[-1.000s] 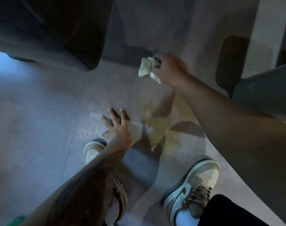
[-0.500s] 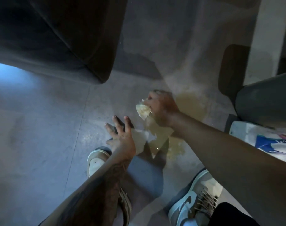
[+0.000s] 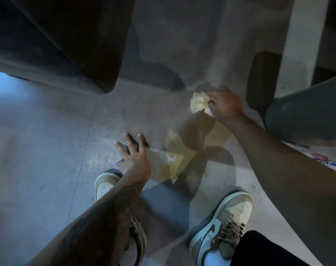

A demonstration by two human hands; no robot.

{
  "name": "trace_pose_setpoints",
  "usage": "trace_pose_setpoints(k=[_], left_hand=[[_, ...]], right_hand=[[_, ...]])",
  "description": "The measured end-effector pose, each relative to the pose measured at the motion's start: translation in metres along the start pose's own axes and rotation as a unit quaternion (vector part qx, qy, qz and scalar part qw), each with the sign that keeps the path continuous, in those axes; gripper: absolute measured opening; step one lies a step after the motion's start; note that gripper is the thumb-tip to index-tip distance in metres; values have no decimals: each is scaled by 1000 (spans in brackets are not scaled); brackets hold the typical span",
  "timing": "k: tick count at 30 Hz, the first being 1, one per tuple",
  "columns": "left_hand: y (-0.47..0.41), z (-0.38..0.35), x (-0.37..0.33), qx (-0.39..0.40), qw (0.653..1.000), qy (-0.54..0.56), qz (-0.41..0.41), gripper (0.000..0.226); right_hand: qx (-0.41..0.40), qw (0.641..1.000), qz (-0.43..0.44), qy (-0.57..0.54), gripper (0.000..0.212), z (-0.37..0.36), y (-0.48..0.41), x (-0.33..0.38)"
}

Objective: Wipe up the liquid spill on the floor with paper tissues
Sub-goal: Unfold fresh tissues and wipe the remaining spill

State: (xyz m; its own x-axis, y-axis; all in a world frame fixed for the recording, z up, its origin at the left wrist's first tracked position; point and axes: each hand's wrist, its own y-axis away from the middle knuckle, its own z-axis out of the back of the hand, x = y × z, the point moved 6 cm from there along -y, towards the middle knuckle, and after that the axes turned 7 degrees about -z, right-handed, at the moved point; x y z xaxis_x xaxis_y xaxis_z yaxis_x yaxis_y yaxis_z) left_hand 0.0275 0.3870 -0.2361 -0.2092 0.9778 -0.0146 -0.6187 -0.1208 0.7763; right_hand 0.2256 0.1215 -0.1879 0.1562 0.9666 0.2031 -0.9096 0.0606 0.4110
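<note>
Fingers [image 3: 214, 96] of the right hand [image 3: 225, 107] pinch a crumpled yellowed tissue [image 3: 198, 104] beyond the yellow spill [image 3: 174, 160], while the left hand [image 3: 133, 156] presses spread on the floor [image 3: 48, 150].

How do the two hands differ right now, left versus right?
The left hand is open, fingers spread, beside the yellowish spill; the right hand is closed around a crumpled tissue. The left hand holds nothing and sits nearer the shoes; the right hand is farther out, past the spill. Both are bare.

hands x2 [image 3: 133, 160] | tissue wad x1 [image 3: 198, 104] | spill x1 [image 3: 179, 162] | sneakers x2 [image 3: 220, 227]
</note>
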Motion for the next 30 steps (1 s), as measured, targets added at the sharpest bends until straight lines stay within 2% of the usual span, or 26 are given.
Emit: trace_pose_setpoints(k=[2, 6, 12, 14, 17, 21, 26, 28, 30], left_hand=[[0, 0, 0, -1, 1000, -3, -3, 135], [0, 0, 1, 9, 1000, -4, -2, 139], [4, 4, -3, 25, 1000, 12, -8, 145], [5, 5, -3, 27, 999, 14, -10, 146], [6, 7, -4, 23, 1000, 15, -13, 147], [5, 5, -4, 22, 1000, 10, -15, 148], [2, 3, -2, 28, 1000, 9, -9, 150], [2, 3, -2, 26, 1000, 9, -8, 150], [2, 2, -1, 24, 1000, 8, -10, 151]], right_hand=[[1, 999, -31, 17, 44, -2, -8, -11], [59, 997, -47, -10, 38, -30, 12, -10], [124, 991, 52, -20, 35, -62, 79, 23], [106, 992, 46, -47, 34, -56, 84, 18], [41, 996, -8, -84, 35, -35, 71, -13], [-36, 995, -84, -51, 36, -5, 38, -68], [5, 990, -138, -6, 40, -11, 29, -93], [29, 991, -129, -6, 40, -24, 46, -78], [56, 994, -85, -29, 46, -39, 69, -55]])
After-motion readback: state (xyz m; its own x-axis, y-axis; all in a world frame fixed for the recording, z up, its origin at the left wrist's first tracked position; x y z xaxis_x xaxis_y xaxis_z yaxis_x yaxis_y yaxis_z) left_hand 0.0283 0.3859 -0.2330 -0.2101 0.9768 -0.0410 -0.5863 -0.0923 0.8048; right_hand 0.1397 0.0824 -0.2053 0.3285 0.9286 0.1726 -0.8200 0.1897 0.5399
